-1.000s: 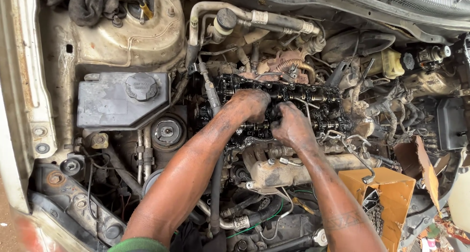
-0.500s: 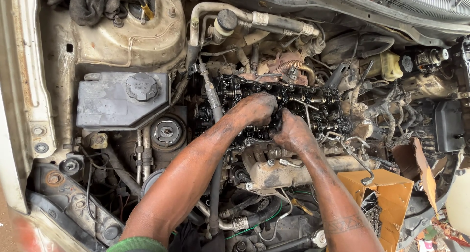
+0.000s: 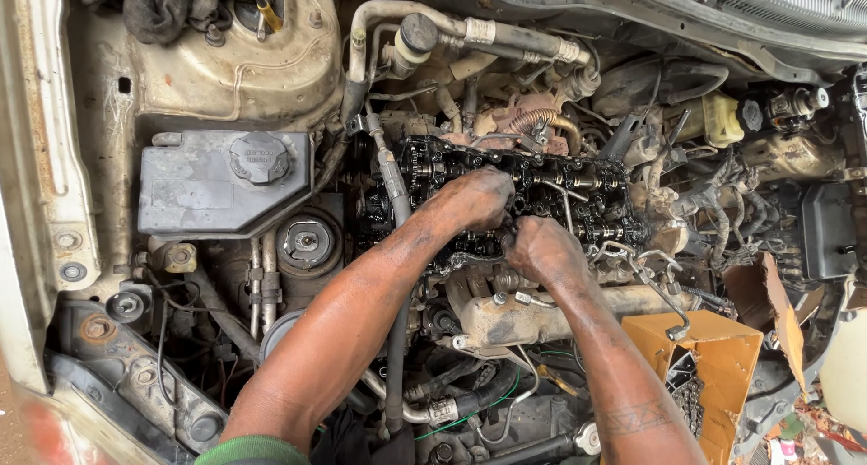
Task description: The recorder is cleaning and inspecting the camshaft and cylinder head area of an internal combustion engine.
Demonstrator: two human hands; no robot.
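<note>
Shifting slightly closer together on the cylinder head (image 3: pixel 542 181), left hand (image 3: pixel 471 197) and right hand (image 3: pixel 542 248) press curled, grip contents hidden.

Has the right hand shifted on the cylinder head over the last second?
Yes. The right hand has slid down, toward the person, off the exposed cylinder head; the grey reservoir holds its place.

We're looking into an open engine bay in daylight: grey reservoir (image 3: pixel 221 181) on the left, dusty strut tower (image 3: pixel 226 68) above it, orange box (image 3: pixel 713 361) lower right, red ground (image 3: pixel 23 429) at the corner.
</note>
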